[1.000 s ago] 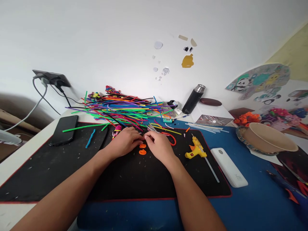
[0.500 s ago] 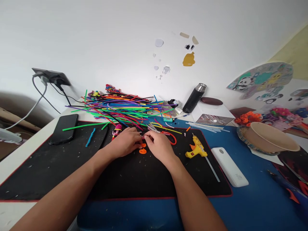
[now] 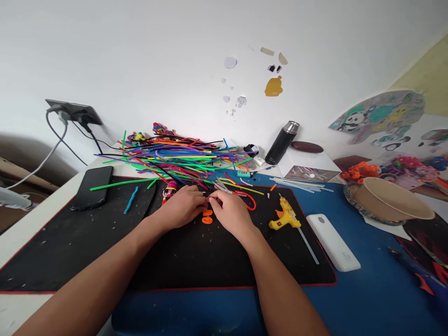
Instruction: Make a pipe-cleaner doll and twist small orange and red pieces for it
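My left hand and my right hand meet fingertip to fingertip over a black mat. Between the fingertips they pinch a small pink piece, too small to identify. Two small orange coiled shapes lie on the mat just below the fingertips. A big heap of coloured pipe cleaners lies right behind the hands. Red-handled scissors rest beside my right hand.
A yellow glue gun and a white power bank lie to the right. A black phone sits at the left, a black flask at the back, and a paper bowl on a plate at the far right.
Both hands stay almost still, with only slight finger motion on the small piece. The view has shifted a little.
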A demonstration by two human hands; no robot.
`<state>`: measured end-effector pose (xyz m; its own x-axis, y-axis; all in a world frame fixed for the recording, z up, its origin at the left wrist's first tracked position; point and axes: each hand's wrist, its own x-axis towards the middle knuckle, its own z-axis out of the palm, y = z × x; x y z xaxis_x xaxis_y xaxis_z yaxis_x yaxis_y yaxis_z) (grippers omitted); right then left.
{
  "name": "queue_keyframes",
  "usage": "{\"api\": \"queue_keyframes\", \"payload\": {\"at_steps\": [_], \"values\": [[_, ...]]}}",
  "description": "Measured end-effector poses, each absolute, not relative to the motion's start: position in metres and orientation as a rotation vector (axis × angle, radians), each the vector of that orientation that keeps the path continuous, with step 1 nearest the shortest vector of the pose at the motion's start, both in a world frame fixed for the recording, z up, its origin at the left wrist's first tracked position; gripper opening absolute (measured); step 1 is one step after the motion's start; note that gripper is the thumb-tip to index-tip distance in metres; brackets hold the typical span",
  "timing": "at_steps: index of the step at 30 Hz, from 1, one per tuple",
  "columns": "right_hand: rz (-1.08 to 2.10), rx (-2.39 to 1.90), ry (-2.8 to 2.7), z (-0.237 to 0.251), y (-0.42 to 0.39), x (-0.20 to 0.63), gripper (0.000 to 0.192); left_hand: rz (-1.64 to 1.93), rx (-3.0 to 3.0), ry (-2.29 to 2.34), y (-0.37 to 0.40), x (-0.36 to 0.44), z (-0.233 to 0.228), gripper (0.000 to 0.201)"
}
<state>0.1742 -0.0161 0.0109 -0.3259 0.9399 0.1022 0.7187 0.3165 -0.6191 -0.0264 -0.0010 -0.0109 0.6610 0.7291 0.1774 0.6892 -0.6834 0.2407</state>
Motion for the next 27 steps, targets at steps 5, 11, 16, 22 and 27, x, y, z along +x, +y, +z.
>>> {"api": "queue_keyframes", "payload": {"at_steps": [5, 11, 16, 22, 27], "values": [[0.623, -1.462, -2.172, 0.004, -0.015, 0.174, 0.019, 0.390, 2.740, 1.165, -0.003, -0.023, -0.010, 0.013], [0.618, -1.453, -2.187, 0.001, -0.015, 0.174, 0.019, 0.431, 2.751, 1.163, -0.003, -0.022, -0.009, 0.015], [0.625, -1.458, -2.163, 0.006, -0.015, 0.174, 0.019, 0.528, 2.675, 1.129, -0.002, -0.029, 0.000, 0.017], [0.634, -1.451, -2.120, 0.006, -0.015, 0.174, 0.019, 0.501, 2.565, 0.993, -0.009, -0.025, 0.011, 0.007], [0.625, -1.478, -2.141, 0.004, -0.014, 0.174, 0.020, 0.452, 2.574, 0.989, -0.011, -0.019, 0.005, 0.008]]}}
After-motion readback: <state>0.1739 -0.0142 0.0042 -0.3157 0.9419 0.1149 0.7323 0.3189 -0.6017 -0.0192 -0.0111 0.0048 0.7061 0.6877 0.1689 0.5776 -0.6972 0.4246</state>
